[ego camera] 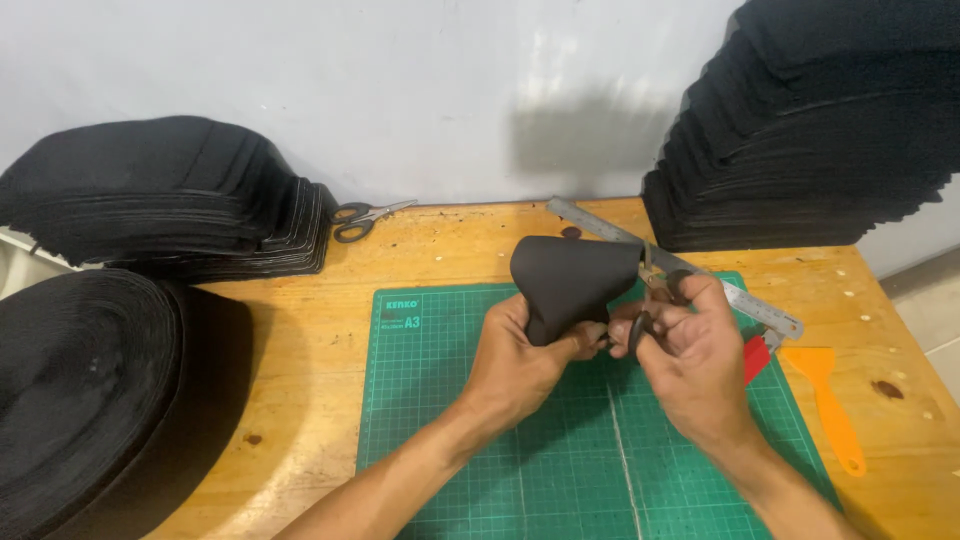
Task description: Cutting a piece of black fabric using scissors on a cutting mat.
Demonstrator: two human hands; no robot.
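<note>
I take the green cutting mat (560,450) as my landmark. Both hands are above its far half, close to each other, nearly touching.

My left hand (520,360) is clenched around the lower edge of a black fabric piece (570,280). The piece stands up from this hand and bends over like a small hood, so it lies on the far side of the fingers, toward the wall. Its long axis goes across the mat, from left to right, with the right corner pointing to the other hand.

My right hand (695,360) is closed around a pair of scissors with black handles (650,300). The blades point away from me and meet the right edge of the fabric; I cannot tell if the blades are parted or closed on the cloth. So the left hand is the one that carries the piece, and the right hand comes to it from the right side only with the tool.

Beyond the mat's far right corner lies a steel ruler (620,232), diagonal. To the right of the mat there is an orange scraper (830,400), and a red thing under the right wrist that I cannot identify. A second pair of scissors (365,217) lies beyond the mat's far left corner. Left of the mat are a black webbing roll (100,390) and a stack of black pieces (170,195); another tall black stack (810,130) is far right.
</note>
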